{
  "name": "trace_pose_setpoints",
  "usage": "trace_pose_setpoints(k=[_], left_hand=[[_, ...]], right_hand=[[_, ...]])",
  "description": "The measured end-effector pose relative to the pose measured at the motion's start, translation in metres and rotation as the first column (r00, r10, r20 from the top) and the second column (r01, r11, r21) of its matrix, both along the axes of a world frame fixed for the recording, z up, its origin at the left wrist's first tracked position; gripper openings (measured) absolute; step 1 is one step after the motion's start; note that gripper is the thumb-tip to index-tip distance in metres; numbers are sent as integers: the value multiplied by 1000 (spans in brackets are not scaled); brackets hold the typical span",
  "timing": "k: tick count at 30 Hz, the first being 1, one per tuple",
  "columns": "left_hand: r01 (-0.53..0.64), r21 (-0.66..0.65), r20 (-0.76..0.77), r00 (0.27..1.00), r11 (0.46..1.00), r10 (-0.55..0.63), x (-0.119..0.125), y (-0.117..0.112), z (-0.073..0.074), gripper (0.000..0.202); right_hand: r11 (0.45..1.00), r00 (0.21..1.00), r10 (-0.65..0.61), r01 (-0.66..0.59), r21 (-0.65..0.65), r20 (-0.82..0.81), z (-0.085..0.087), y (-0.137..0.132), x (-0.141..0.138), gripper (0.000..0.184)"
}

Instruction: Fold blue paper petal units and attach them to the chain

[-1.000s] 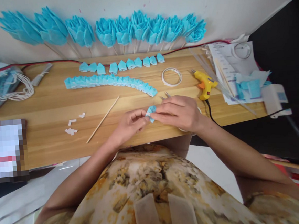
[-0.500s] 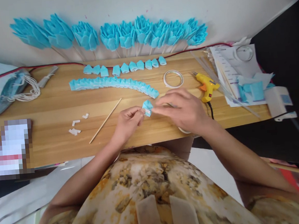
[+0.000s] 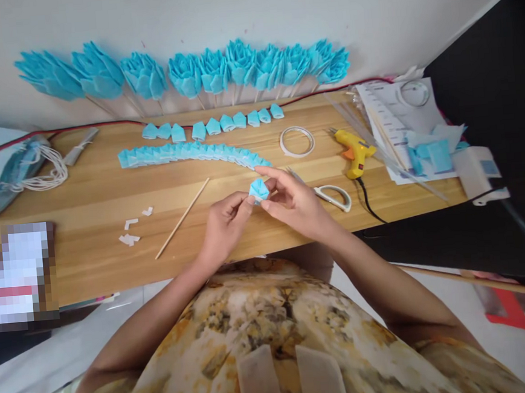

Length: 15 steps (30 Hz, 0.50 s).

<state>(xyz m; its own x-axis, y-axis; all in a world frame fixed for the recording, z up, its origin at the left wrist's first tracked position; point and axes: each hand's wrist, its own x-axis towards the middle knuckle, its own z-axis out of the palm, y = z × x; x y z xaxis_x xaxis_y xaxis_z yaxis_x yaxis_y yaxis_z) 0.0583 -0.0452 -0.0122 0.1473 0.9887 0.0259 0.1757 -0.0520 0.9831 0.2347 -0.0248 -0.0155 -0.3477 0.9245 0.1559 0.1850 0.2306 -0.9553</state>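
Between my two hands is a small folded light-blue petal [image 3: 259, 189], held above the front of the table. My left hand [image 3: 226, 222] pinches its lower left side between thumb and fingertips. On the other side my right hand [image 3: 296, 205] grips its right edge with the thumb below, while the index finger reaches out over the top. Just beyond lies a curved row of overlapping blue petals [image 3: 190, 152], and behind that a line of separate folded petals [image 3: 213, 126]. White-handled scissors [image 3: 342, 197] lie right of my right hand, their blades partly hidden behind it.
Blue flowers on sticks [image 3: 184, 75] lean along the wall. A tape roll [image 3: 297, 141] and a yellow glue gun [image 3: 354, 150] lie to the right. Left are a wooden stick [image 3: 182, 218], white tape scraps [image 3: 129, 238] and a blurred phone-like object [image 3: 20, 270]. Papers [image 3: 383, 114] lie far right.
My right hand has come down and in to grip the petal, and the scissors' handle now shows. The petal has turned slightly between my fingers. The whole view has shifted a little.
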Motion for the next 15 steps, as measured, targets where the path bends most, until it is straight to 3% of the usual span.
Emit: trace_pose_setpoints(k=[7, 15], left_hand=[[53, -94, 21, 998, 994, -52, -7, 2, -3, 46], [38, -162, 146, 989, 986, -14, 0, 10, -6, 24]], right_hand=[[999, 1000, -6, 6, -35, 15, -2, 3, 2, 54], [998, 1000, -11, 11, -63, 2, -4, 3, 0, 55]])
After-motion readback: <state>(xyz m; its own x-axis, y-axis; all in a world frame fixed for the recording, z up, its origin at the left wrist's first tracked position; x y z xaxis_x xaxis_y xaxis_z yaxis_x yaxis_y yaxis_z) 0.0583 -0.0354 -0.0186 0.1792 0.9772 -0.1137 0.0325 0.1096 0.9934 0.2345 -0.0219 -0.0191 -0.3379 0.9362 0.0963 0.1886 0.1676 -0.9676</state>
